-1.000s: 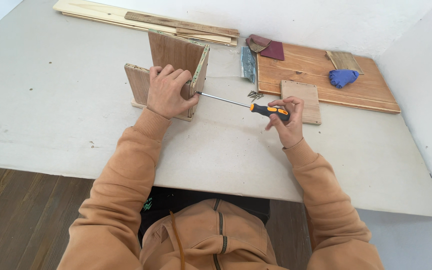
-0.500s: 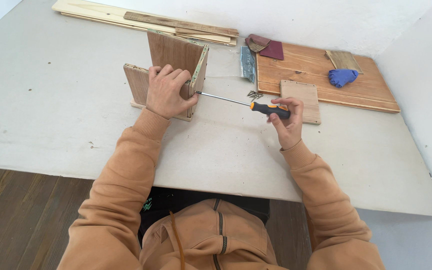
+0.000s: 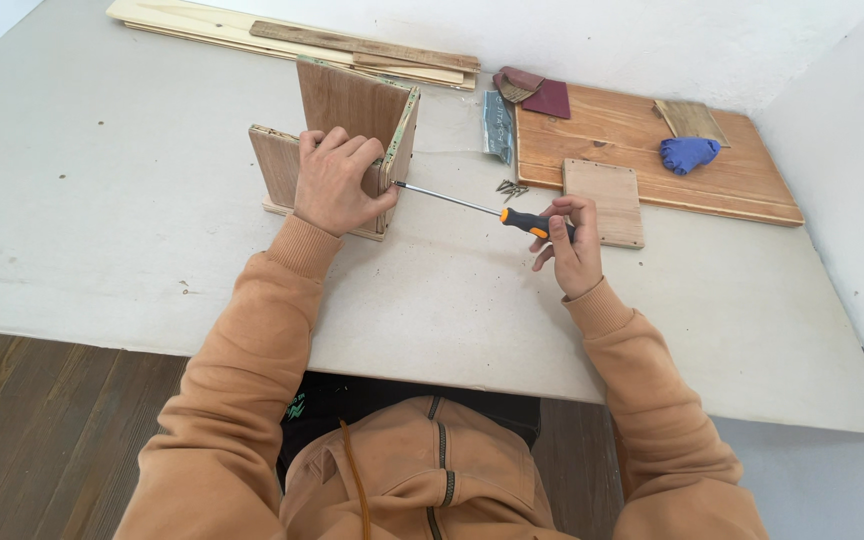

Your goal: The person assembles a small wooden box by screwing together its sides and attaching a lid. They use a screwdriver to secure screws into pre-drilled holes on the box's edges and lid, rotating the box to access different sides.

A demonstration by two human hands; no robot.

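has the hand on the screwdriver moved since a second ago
No. The right hand still grips the screwdriver handle beside the small wooden panel.

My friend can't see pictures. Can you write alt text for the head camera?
The left hand steadies upright wooden panels while the right hand holds a screwdriver, tip against the panel's edge. Screws lie nearby.

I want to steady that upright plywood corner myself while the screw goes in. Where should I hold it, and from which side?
Judging by its pose, take the plywood corner over the top edge of its low panel, from the near side, as the left hand does. The screwdriver in the right hand presses in from the right, so the grip should brace against that.
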